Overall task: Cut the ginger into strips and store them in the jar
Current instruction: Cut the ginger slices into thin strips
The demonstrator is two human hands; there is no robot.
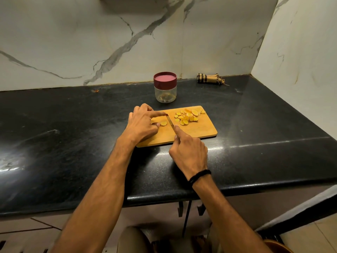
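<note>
A wooden cutting board (202, 128) lies on the black counter. A pile of yellow ginger slices (187, 116) sits at its far right part. One ginger slice (163, 123) lies on the left part, beside the fingertips of my left hand (142, 123), whose forefinger stretches to the knife tip. My right hand (188, 152) grips the knife handle, forefinger along the blade's back. The knife blade (170, 122) stands on the board between the single slice and the pile. Behind the board is a clear jar (165, 93) with a maroon lid on.
A folded checked cloth (209, 78) lies at the back right by the marble wall. The counter's front edge (164, 198) runs just below my forearms. A side wall closes the right end.
</note>
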